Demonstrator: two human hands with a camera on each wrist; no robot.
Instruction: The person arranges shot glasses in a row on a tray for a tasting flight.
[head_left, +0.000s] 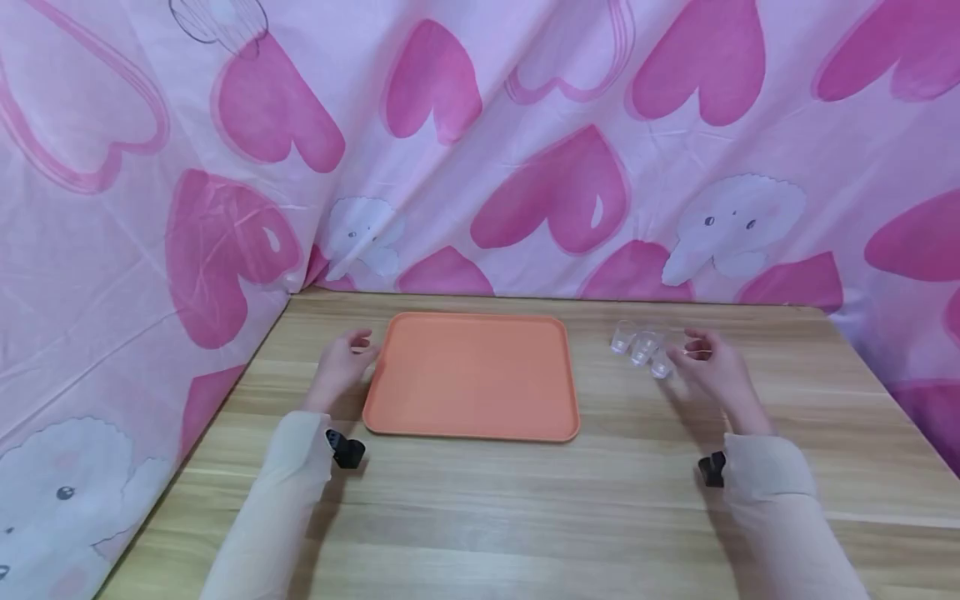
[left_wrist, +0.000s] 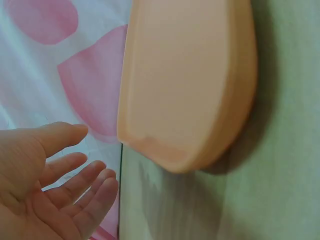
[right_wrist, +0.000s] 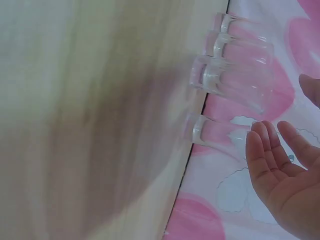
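Note:
An orange rectangular tray lies flat on the wooden table. Beside its left edge is my left hand, fingers loosely bent and holding nothing. The left wrist view has that hand palm up to the camera, apart from the rounded corner of the tray. To the right of the tray stand several small clear shot glasses in a close group. My right hand is just right of them, its fingers relaxed. In the right wrist view, the right hand's fingertips come close to one glass that stands apart from the others.
Pink-and-white cloth with hearts hangs behind the table and along its left side. Each sleeve cuff has a black device at it, one on the left and one on the right. Shadows fall on the wood below both arms.

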